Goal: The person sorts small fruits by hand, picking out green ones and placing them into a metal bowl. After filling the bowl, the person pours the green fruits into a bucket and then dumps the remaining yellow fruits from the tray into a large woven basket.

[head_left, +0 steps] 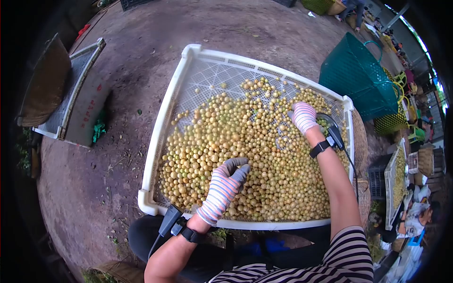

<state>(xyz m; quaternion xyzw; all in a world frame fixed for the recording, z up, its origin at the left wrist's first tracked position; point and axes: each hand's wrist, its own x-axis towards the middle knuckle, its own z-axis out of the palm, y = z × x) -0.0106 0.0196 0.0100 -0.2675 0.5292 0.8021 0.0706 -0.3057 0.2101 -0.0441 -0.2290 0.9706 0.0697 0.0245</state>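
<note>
A large white mesh tray (157, 120) holds a wide layer of small round yellow-green fruits (203, 146). Both hands wear striped gloves with grey fingertips. Over the fruits near the tray's front edge is my left hand (224, 186), its thumb and fingers curled together; whatever lies between them is hidden. My right hand (302, 117) rests among the fruits at the right side of the tray, fingers bent down, with the tips mostly out of sight. Beside its wrist, some greener fruits (323, 123) show inside the tray.
A teal woven basket (354, 75) stands beyond the tray's right corner, with a yellow-black basket (391, 122) behind it. Another tray (85, 94) leans at the left. At the far right is a tray of fruits (398, 184). A person's legs (351, 12) show at the top right.
</note>
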